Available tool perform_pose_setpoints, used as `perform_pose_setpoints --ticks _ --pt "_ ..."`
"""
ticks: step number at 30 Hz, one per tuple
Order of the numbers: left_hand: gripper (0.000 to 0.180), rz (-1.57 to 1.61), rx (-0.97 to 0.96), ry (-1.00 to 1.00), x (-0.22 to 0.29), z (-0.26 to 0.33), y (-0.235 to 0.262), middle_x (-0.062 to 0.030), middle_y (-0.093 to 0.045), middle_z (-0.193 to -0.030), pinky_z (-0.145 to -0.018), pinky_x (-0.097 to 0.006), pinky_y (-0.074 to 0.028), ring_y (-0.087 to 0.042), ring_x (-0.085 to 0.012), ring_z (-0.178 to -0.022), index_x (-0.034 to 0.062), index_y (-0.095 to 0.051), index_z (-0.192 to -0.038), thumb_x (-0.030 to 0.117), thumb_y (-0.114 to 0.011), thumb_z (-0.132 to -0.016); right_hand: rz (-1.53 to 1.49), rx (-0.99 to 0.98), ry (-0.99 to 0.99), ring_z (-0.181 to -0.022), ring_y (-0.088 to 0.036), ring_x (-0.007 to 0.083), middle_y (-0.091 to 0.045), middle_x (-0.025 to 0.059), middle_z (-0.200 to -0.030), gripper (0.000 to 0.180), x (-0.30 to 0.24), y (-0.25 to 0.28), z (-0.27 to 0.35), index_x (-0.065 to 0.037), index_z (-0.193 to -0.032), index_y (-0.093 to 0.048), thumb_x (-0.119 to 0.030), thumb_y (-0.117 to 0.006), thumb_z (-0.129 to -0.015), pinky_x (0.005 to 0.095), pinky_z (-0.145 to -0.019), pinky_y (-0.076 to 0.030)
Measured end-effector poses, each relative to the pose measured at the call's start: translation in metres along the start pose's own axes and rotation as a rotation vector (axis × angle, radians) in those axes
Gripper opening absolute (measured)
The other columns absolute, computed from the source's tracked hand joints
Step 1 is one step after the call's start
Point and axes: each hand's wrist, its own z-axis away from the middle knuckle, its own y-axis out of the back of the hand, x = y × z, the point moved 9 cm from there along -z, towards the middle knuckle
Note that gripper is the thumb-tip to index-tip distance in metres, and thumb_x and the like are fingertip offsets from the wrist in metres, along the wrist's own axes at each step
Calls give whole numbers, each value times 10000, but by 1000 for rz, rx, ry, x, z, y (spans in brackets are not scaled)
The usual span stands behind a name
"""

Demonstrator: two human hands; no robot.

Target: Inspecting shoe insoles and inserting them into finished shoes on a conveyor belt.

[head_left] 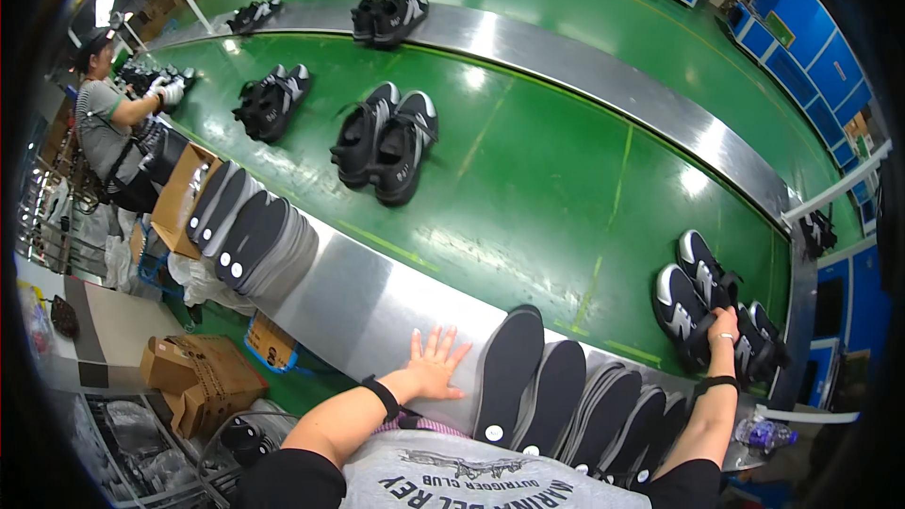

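Observation:
My left hand [436,365] lies flat with fingers spread on the steel edge [377,306] of the green conveyor belt [537,179], beside a row of black insoles [514,372] leaning on that edge. My right hand [721,328] reaches onto the belt and grips a black and white shoe [681,306] at its heel. A second matching shoe [705,269] lies right next to it. Both wrists wear black bands.
More black shoe pairs ride the belt: one pair [386,143] in the middle, another [271,99] farther left, others [388,14] on the far side. A stack of insoles [250,236] leans at left. A person [108,123] works upstream. Cardboard boxes [193,377] sit below left.

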Motion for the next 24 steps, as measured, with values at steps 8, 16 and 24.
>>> perform_pose_setpoints --ticks 8,16,24 --pt "963 29 -1 -80 -7 -4 -1 -211 143 -1378 -914 -638 73 179 -415 -1246 167 17 -1362 571 -532 -681 -274 378 292 -879 -506 336 -525 146 -908 302 -92 86 85 -53 -928 -584 -39 -482 -644 407 -759 -425" --pt "956 543 151 -410 -20 14 29 -262 -44 -1355 -972 -542 -88 -29 -389 -1263 70 -63 -1340 509 -602 -683 -529 459 586 -848 -509 315 -523 140 -866 296 -287 181 264 -58 -898 -590 -23 -507 -616 389 -738 -432" --pt "604 1301 534 -437 -143 96 90 -91 -392 -964 -780 -287 -379 -424 -169 -894 38 -275 -1100 257 -680 -709 -437 147 576 -821 -502 327 -482 172 -851 131 -442 115 396 -22 -757 -555 -116 -553 -666 393 -656 -475"
